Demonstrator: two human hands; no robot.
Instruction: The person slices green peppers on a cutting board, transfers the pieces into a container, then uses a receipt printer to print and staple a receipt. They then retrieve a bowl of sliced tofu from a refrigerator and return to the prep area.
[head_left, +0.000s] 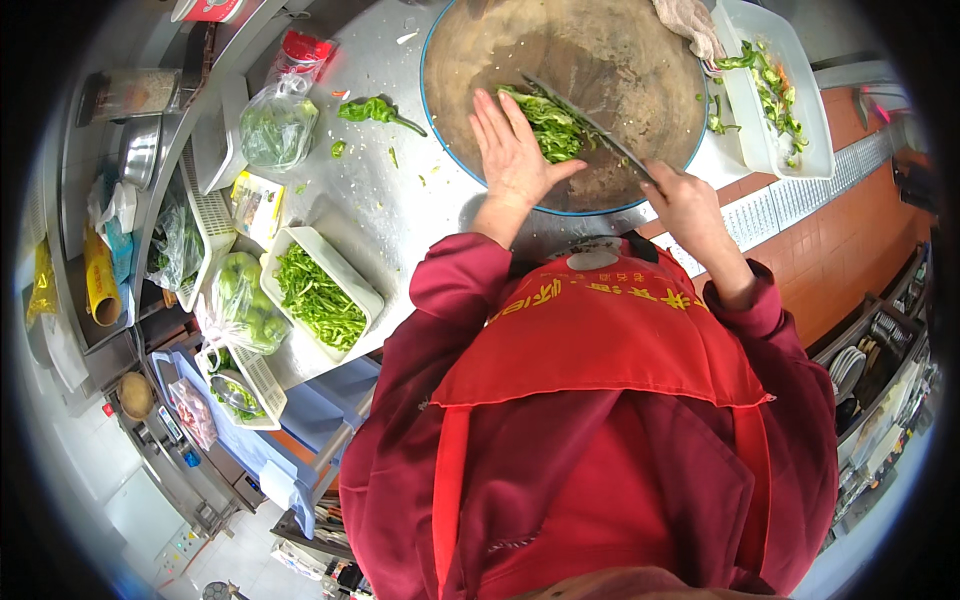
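Observation:
A heap of sliced green peppers lies on a round wooden chopping block with a blue rim. Flat and with the thumb spread, my left hand rests against the near left side of the heap, gripping nothing. My right hand grips the handle of a kitchen knife. Its blade slants up and left across the block, along the right side of the heap. Left of the block, a whole green pepper lies on the steel worktop among small scraps.
A pale plastic container of shredded green pepper stands at the worktop's left front, beside a bag of green peppers. Farther back sits a bag of greens. A translucent bin with trimmings and a cloth are at the right.

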